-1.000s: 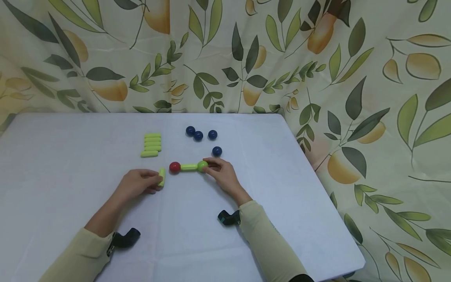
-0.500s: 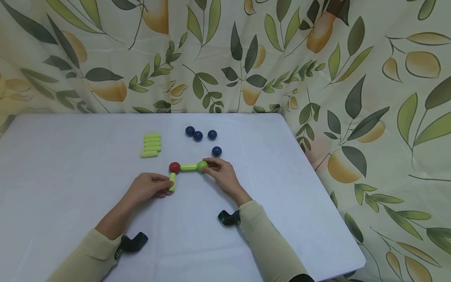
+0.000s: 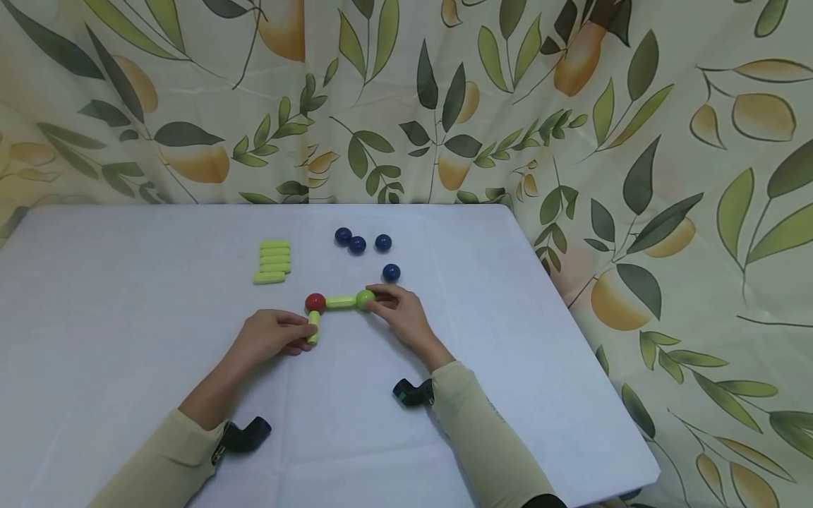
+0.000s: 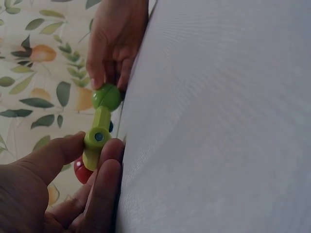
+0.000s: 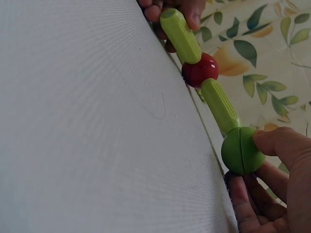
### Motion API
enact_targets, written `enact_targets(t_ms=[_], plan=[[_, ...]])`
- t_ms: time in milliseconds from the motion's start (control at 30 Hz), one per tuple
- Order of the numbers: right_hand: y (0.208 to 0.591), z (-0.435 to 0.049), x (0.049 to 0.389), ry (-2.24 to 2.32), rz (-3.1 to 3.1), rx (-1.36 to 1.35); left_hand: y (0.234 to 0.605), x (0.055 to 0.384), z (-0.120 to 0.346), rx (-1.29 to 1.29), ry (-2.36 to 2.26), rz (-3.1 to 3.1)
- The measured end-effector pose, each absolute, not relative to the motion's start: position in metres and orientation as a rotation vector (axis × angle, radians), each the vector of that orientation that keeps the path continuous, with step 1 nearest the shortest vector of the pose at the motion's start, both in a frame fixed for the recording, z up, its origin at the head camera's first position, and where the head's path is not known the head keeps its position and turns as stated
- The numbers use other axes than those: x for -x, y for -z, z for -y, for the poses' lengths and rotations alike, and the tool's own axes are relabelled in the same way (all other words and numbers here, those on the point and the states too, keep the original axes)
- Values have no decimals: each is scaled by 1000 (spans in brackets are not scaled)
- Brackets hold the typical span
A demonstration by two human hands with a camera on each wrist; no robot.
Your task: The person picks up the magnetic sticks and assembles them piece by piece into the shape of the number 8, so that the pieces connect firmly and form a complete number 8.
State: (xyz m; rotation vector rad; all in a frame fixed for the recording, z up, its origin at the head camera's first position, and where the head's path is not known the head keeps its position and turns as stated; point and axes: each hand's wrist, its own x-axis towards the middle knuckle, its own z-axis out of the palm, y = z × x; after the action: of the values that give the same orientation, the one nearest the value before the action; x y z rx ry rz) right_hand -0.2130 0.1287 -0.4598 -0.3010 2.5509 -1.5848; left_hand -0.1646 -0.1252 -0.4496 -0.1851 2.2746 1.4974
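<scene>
My left hand [image 3: 269, 335] pinches a yellow-green toy rod [image 3: 314, 321] between thumb and fingers. Its far end meets the near side of a red ball [image 3: 315, 303]. From that ball a second yellow-green rod [image 5: 221, 106] runs right to a bright green ball [image 5: 242, 150], making an L shape with the held rod. Thumb and fingers of my right hand [image 3: 403, 317] grip the green ball. In the left wrist view, a small round metallic spot shows on the free end of the held rod [image 4: 98, 137].
Several yellow-green rods [image 3: 274, 259] lie side by side on the white-covered table [image 3: 127, 296], behind my left hand. Several dark blue balls [image 3: 383, 243] sit farther back, one of them [image 3: 391, 273] just beyond my right fingertips. A leaf-patterned curtain [image 3: 406, 106] hangs behind the table.
My left hand has moved right, bringing its rod from left of the red ball to directly below it, against the ball. The right hand has stayed on the green ball.
</scene>
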Motion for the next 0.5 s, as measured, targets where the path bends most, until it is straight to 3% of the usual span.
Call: enact_targets(t_ms=[500], plan=[[462,-130,214,1603,-2540,324,447,170,132,201,-1430,-2390]])
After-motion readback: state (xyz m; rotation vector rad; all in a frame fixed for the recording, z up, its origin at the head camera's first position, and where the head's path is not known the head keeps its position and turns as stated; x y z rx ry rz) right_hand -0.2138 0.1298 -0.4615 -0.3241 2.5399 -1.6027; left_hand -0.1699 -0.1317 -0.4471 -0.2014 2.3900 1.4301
